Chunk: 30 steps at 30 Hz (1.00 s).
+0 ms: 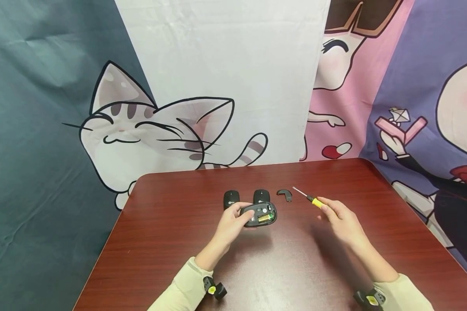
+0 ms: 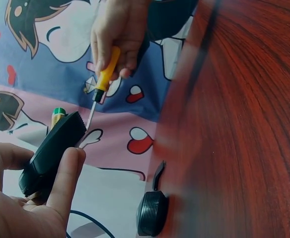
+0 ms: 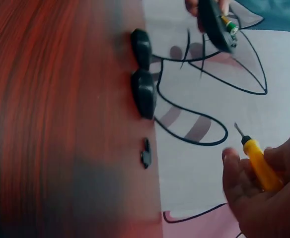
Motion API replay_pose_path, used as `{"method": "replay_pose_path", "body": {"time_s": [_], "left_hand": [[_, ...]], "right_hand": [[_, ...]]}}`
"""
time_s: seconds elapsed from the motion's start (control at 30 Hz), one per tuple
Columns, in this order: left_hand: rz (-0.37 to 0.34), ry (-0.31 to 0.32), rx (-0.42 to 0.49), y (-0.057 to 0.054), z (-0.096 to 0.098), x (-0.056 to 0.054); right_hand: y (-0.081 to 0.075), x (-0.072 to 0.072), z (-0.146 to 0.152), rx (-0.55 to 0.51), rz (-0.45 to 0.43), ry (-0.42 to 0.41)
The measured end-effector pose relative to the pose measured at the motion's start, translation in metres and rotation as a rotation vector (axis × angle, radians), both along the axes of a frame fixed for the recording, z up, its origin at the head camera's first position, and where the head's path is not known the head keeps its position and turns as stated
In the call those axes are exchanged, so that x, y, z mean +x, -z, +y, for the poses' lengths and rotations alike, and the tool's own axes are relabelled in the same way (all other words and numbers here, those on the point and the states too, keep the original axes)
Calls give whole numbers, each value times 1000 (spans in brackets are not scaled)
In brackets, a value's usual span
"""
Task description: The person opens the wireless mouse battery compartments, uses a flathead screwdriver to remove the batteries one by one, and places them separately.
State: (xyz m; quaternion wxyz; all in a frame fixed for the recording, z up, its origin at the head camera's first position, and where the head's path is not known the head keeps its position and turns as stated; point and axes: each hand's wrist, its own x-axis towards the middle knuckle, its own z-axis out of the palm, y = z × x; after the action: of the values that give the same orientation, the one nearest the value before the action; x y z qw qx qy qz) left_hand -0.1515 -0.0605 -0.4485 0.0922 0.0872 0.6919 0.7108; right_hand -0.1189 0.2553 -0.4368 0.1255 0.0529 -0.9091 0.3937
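My left hand (image 1: pixel 232 222) grips a black computer mouse (image 1: pixel 250 219) by its left end, thumb on the upturned underside. The battery bay is uncovered, and a green and gold battery (image 1: pixel 266 217) sits in it, one end standing out in the left wrist view. In my right hand (image 1: pixel 343 222) is a screwdriver with a yellow handle (image 3: pixel 261 166), held between thumb and fingers. Its thin metal shaft (image 1: pixel 300 191) points up and left toward the mouse, with a gap between them in the head view. Both hands are raised above the table.
Two more black mice (image 1: pixel 231 198) (image 1: pixel 261 195) stand on the reddish-brown table (image 1: pixel 171 242) behind the held mouse. Right of them lies a curved black cover (image 1: pixel 285 195). A cartoon-printed cloth (image 1: pixel 225 52) hangs behind the table's far edge.
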Motion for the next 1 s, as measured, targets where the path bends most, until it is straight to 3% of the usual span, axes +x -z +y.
{"method": "replay_pose_path", "body": {"time_s": [0.13, 0.37, 0.5, 0.67, 0.83, 1.0], "left_hand": [[-11, -3, 0, 0, -1, 0], [-12, -1, -2, -1, -2, 1], [-16, 1, -2, 0, -3, 1], [-21, -2, -16, 1, -3, 2], [-25, 4, -16, 1, -3, 2], [-21, 9, -8, 1, -3, 2]], "right_hand": [[6, -3, 3, 121, 55, 28], [11, -5, 15, -16, -204, 37], [14, -6, 19, -90, -275, 7], [15, -6, 21, -13, -279, -12], [15, -5, 25, 137, -229, 41], [17, -6, 27, 180, -217, 79]]}}
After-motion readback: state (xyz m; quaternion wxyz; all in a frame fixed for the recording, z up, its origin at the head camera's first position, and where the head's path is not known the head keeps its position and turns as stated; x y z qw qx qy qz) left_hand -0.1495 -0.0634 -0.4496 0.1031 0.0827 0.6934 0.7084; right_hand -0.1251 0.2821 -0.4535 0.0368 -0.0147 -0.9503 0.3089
